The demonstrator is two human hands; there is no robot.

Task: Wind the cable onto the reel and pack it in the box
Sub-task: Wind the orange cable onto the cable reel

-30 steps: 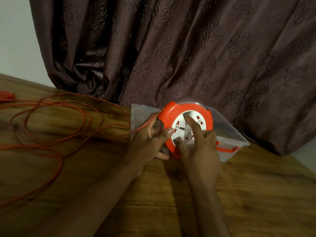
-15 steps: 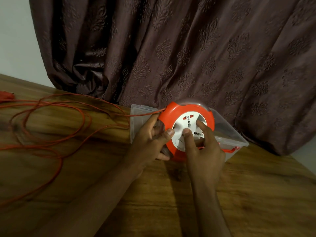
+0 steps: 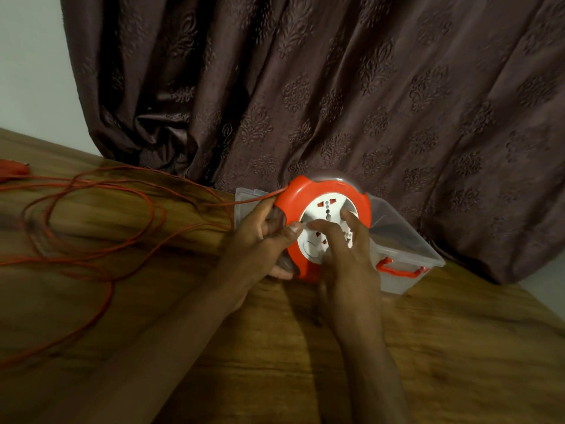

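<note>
An orange cable reel (image 3: 308, 191) with a white socket face stands upright on the wooden table (image 3: 458, 362). My left hand (image 3: 260, 243) grips its left rim, thumb on the white face. The fingers of my right hand (image 3: 345, 255) press on the white socket disc. A thin orange cable (image 3: 101, 249) runs from the reel's upper left edge and lies in loose loops over the left of the table. Its orange plug (image 3: 12, 169) rests at the far left edge. Behind the reel stands a clear plastic box (image 3: 406, 240) with an orange handle (image 3: 397, 270).
A dark brown patterned curtain (image 3: 336, 87) hangs right behind the box and reel. A pale wall (image 3: 30, 71) shows at the upper left. The table's right edge runs close past the box.
My right hand's fingers have moved around the white disc, from its upper part to its lower left, and the disc has turned. The cable near the reel has risen and pulled straighter.
</note>
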